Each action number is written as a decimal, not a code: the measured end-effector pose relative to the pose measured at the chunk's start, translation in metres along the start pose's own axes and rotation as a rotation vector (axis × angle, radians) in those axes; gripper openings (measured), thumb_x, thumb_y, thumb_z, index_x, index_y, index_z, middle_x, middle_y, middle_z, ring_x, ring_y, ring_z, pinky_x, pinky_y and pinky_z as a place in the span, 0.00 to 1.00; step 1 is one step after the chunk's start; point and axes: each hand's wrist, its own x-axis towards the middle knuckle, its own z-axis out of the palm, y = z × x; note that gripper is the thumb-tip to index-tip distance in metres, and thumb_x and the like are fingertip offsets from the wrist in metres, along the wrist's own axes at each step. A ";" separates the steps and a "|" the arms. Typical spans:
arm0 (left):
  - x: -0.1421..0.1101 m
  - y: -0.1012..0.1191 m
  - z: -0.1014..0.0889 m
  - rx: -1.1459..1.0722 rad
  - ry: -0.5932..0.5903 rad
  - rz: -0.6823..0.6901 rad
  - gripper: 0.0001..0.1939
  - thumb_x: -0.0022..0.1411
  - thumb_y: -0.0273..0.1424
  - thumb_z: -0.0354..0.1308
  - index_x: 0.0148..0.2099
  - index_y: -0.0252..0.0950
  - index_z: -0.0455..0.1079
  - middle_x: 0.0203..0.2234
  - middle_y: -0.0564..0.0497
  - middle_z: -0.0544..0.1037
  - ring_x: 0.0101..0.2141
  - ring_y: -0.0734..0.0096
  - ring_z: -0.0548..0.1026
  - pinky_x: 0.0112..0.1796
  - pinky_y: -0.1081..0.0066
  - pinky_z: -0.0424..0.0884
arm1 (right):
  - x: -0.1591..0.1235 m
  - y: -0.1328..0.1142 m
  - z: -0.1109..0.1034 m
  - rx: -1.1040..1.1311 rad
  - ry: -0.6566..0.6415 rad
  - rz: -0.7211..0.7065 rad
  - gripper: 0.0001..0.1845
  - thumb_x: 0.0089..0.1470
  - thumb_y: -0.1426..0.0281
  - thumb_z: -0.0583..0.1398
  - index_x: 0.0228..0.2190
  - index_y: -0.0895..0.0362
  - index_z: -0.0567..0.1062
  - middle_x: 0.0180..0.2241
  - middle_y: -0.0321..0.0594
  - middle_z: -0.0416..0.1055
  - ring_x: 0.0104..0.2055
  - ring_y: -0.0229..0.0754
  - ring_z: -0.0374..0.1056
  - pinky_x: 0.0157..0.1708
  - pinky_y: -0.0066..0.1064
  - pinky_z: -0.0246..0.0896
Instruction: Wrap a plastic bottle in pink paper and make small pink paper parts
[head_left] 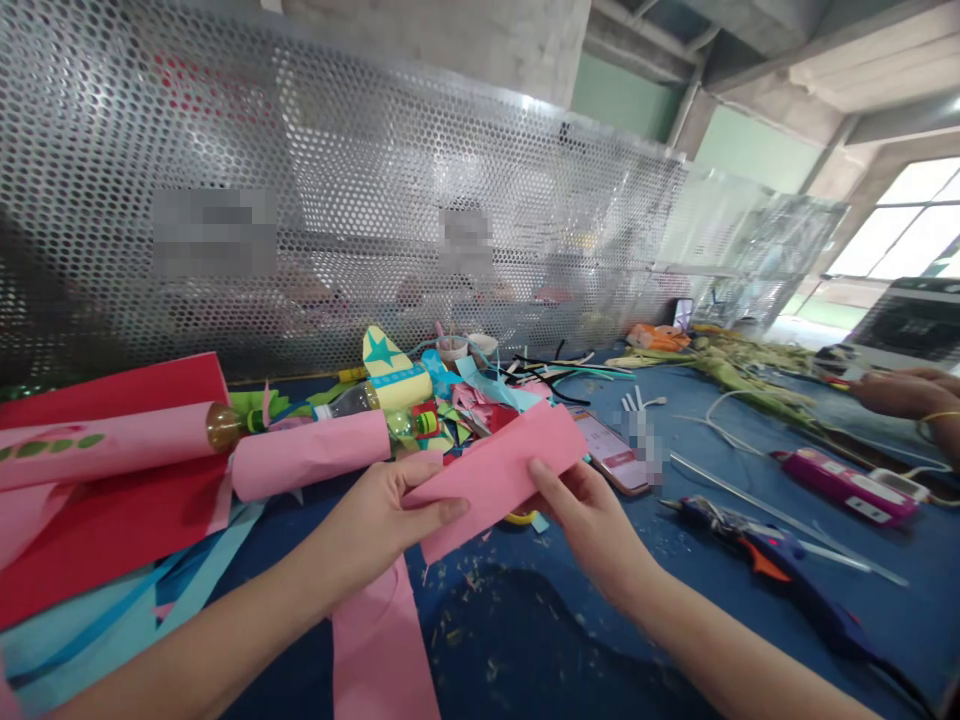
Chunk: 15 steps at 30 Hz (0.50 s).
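My left hand (424,500) and right hand (574,495) pinch a pink paper piece (499,475) between thumbs and fingers. It looks smooth, matte and oblong, held at a slant above the blue tabletop (510,640). Just beyond my right fingertips, a phone (615,455) has a lit screen, its writing too small to read, as is the purple power strip's (851,485) label.

The pink strip (495,478) is made of smooth, matt paper. Clear plastic is seen in the green-capped bottle (405,425); the perforated panel (360,190) is formed of shiny metal. The smartphone screen (611,450) is finished glossy.
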 end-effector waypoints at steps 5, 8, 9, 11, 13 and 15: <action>0.002 -0.004 -0.003 0.071 -0.009 0.043 0.09 0.56 0.40 0.63 0.32 0.40 0.77 0.39 0.52 0.81 0.55 0.52 0.67 0.56 0.61 0.59 | 0.003 -0.001 -0.002 0.007 0.075 -0.027 0.20 0.40 0.54 0.70 0.29 0.56 0.79 0.29 0.39 0.79 0.30 0.43 0.71 0.33 0.35 0.67; 0.003 -0.005 -0.003 0.037 -0.032 0.064 0.08 0.56 0.38 0.62 0.37 0.41 0.78 0.41 0.53 0.81 0.52 0.55 0.70 0.53 0.63 0.63 | 0.003 -0.001 -0.001 0.011 0.103 -0.040 0.19 0.39 0.55 0.70 0.29 0.56 0.79 0.30 0.40 0.79 0.32 0.45 0.72 0.35 0.36 0.68; 0.003 -0.005 -0.003 0.026 -0.040 0.064 0.09 0.57 0.38 0.63 0.38 0.41 0.78 0.42 0.53 0.81 0.51 0.55 0.71 0.53 0.63 0.63 | 0.002 -0.002 0.000 0.010 0.108 -0.044 0.19 0.39 0.55 0.70 0.29 0.56 0.79 0.31 0.40 0.79 0.33 0.46 0.72 0.35 0.37 0.68; 0.003 -0.005 -0.002 0.026 -0.033 0.049 0.11 0.56 0.40 0.63 0.38 0.42 0.79 0.44 0.52 0.80 0.52 0.54 0.70 0.56 0.61 0.60 | 0.002 -0.003 0.000 0.010 0.114 -0.051 0.18 0.39 0.55 0.70 0.28 0.56 0.79 0.31 0.41 0.80 0.33 0.47 0.72 0.35 0.38 0.69; 0.003 -0.005 -0.002 0.042 -0.018 0.034 0.12 0.55 0.42 0.63 0.38 0.42 0.79 0.45 0.51 0.80 0.55 0.52 0.68 0.58 0.59 0.57 | 0.002 -0.003 0.000 0.008 0.113 -0.057 0.18 0.40 0.56 0.69 0.29 0.56 0.79 0.31 0.40 0.80 0.33 0.47 0.72 0.35 0.38 0.69; 0.004 -0.005 -0.002 0.035 -0.022 0.030 0.12 0.55 0.42 0.64 0.38 0.43 0.80 0.46 0.51 0.80 0.55 0.52 0.67 0.58 0.58 0.56 | 0.002 -0.004 -0.001 0.007 0.109 -0.062 0.17 0.41 0.57 0.69 0.29 0.56 0.79 0.30 0.40 0.79 0.32 0.46 0.72 0.35 0.37 0.68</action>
